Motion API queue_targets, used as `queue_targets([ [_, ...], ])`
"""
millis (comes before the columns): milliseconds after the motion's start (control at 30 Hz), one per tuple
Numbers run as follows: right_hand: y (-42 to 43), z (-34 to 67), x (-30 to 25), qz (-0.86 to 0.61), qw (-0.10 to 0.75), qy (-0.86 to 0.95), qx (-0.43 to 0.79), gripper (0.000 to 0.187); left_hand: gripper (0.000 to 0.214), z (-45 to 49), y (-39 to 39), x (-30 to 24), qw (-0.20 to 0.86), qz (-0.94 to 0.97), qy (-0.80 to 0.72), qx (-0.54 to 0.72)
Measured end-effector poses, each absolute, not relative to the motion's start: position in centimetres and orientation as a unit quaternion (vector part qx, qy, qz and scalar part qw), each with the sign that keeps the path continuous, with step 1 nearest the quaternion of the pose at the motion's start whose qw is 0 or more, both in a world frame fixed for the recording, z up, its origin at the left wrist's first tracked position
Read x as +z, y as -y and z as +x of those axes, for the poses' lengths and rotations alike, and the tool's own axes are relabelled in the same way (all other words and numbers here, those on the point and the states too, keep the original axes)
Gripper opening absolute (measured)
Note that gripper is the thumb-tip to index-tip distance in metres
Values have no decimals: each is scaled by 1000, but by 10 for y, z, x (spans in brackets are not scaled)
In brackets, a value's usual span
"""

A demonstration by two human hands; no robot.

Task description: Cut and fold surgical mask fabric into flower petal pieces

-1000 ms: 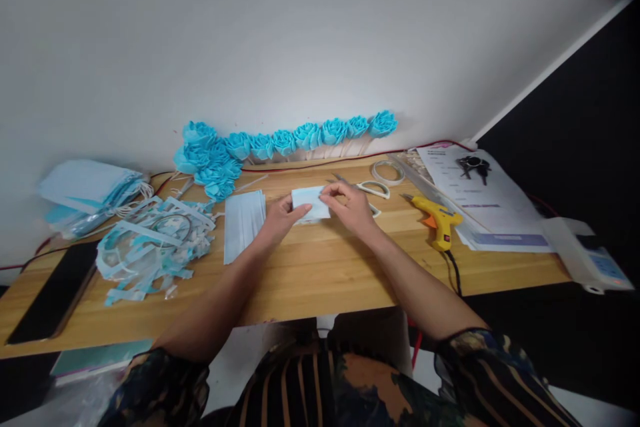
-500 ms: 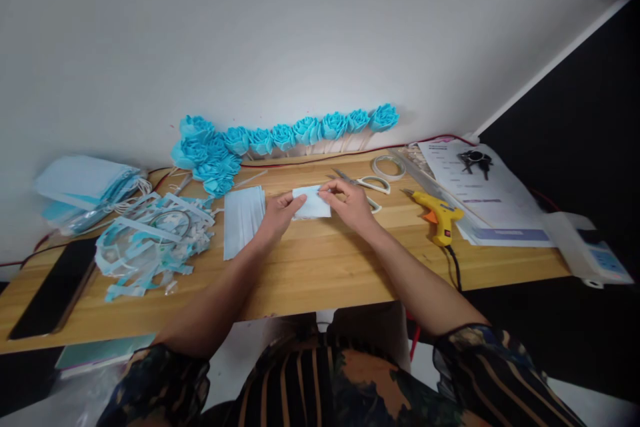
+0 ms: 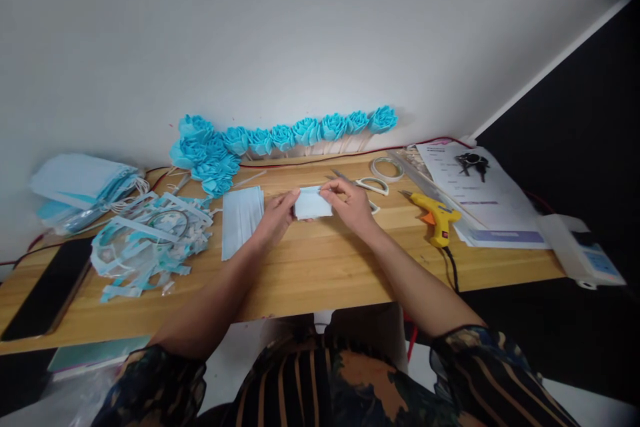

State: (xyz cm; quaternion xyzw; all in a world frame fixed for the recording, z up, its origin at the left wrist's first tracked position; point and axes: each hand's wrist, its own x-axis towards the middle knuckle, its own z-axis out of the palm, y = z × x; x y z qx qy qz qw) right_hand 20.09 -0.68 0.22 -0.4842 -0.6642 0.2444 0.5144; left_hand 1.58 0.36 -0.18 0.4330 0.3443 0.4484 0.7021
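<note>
Between my two hands is a small pale-blue rectangle of mask fabric (image 3: 313, 204), held just above the wooden table. My left hand (image 3: 281, 212) is closed on its left edge, with the thumb along the top corner. The fingers of my right hand (image 3: 349, 202) pinch its upper right corner. To the left of my left hand lies a stack of pleated light-blue mask sheets (image 3: 242, 222). A pair of white-handled scissors (image 3: 374, 185) lies behind my right hand, which partly hides it.
Blue fabric roses (image 3: 283, 137) line the wall. A pile of cut strips (image 3: 156, 237), a bundle of masks (image 3: 85, 180) and a black phone (image 3: 47, 287) lie left. To the right are a tape roll (image 3: 387, 168), a yellow glue gun (image 3: 436, 212), and keys (image 3: 473, 162) on papers (image 3: 487, 210).
My left thumb has shifted from the front of the fabric to its upper left corner, showing more of the piece. The view has moved very slightly.
</note>
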Motion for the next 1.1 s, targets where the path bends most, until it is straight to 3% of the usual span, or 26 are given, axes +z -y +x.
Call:
queue_targets([
  [200, 8, 200, 2, -490, 496, 674, 246, 16, 46, 13, -5, -10, 666, 465, -385, 438],
  [367, 9, 201, 5, -464, 471, 727, 185, 40, 37, 12, -5, -11, 607, 512, -418, 440],
  [567, 6, 201, 3, -425, 456, 771, 126, 11, 34, 13, -6, -11, 565, 567, -422, 426],
  [833, 12, 201, 10, -444, 512, 724, 126, 14, 31, 11, -6, -12, 539, 622, -442, 356],
  [1100, 9, 205, 10, -445, 524, 706, 167, 13, 37, 4, -9, -5, 526, 662, -385, 370],
])
